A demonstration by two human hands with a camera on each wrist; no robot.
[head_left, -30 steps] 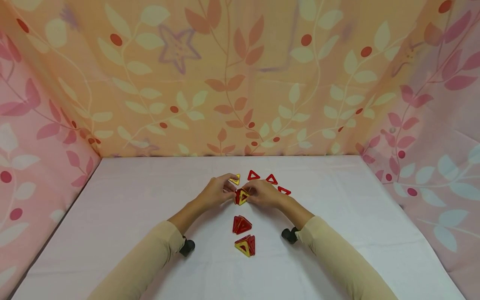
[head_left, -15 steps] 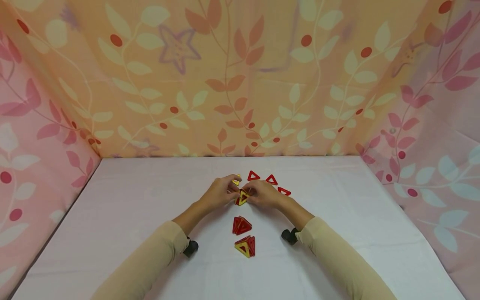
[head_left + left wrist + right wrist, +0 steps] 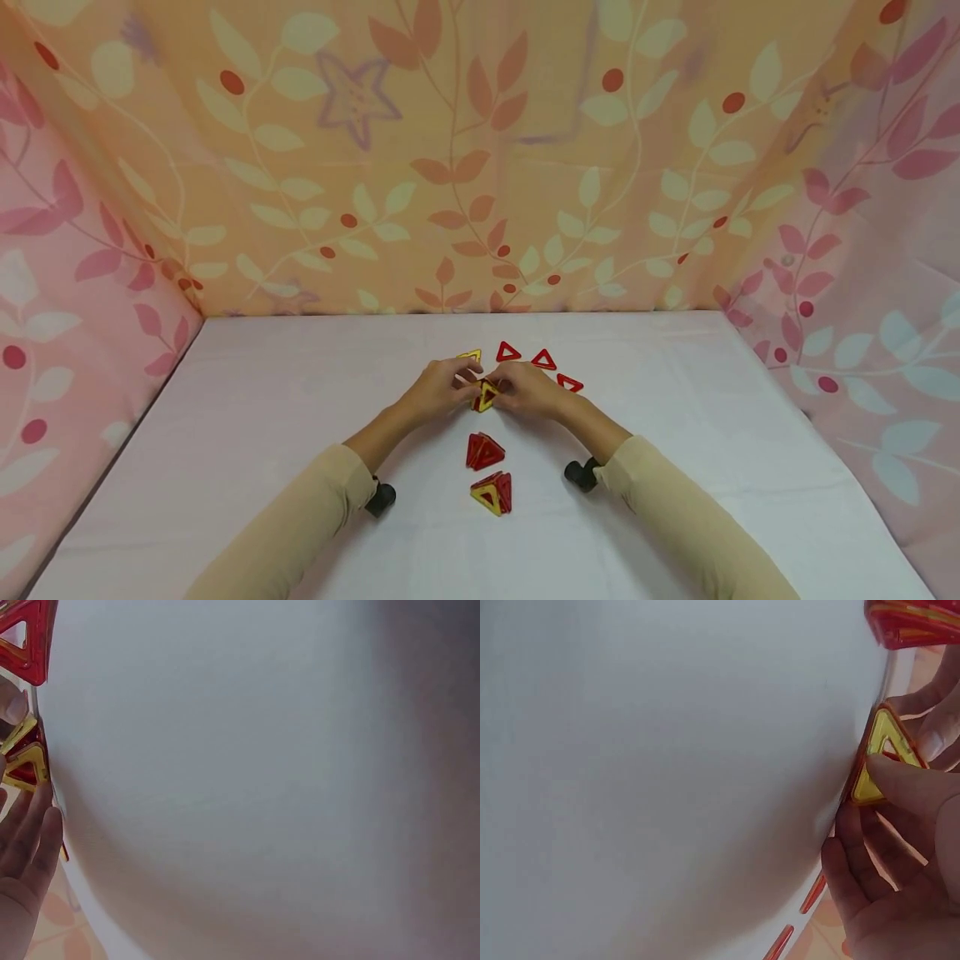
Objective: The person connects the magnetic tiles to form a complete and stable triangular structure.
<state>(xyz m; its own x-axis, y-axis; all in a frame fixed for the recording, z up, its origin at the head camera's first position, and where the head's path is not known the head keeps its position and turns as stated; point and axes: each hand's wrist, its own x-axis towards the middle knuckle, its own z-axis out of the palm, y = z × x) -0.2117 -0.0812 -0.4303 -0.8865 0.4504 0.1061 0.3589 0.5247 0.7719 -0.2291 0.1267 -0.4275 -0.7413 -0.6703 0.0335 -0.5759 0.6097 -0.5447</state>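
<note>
Between both hands, a small pyramid [image 3: 487, 398] of red and yellow magnetic triangle tiles stands on the white cloth. My left hand [image 3: 441, 388] holds its left side with thumb and fingers. From the right, my right hand [image 3: 531, 389] grips it; in the right wrist view the right thumb presses the yellow triangle tile [image 3: 861, 789]. The fingers partly cover the pyramid's sides. Just beyond the left fingers lies a flat yellow triangle tile [image 3: 473, 355], partly hidden. Nearer the body stand a red pyramid [image 3: 486, 452] and a red-and-yellow pyramid [image 3: 491, 493].
Three loose red triangle tiles lie behind and right of the right hand: a far one [image 3: 507, 352], a middle one [image 3: 543, 360] and a near one [image 3: 570, 383]. White cloth [image 3: 262, 392] covers the table, and a floral curtain [image 3: 450, 208] rises at its back edge.
My left hand has shifted slightly right, its thumb and fingers closing in on the pyramid's left side. The right hand has stayed nearly still. Both nearer pyramids and the red tiles have not moved.
</note>
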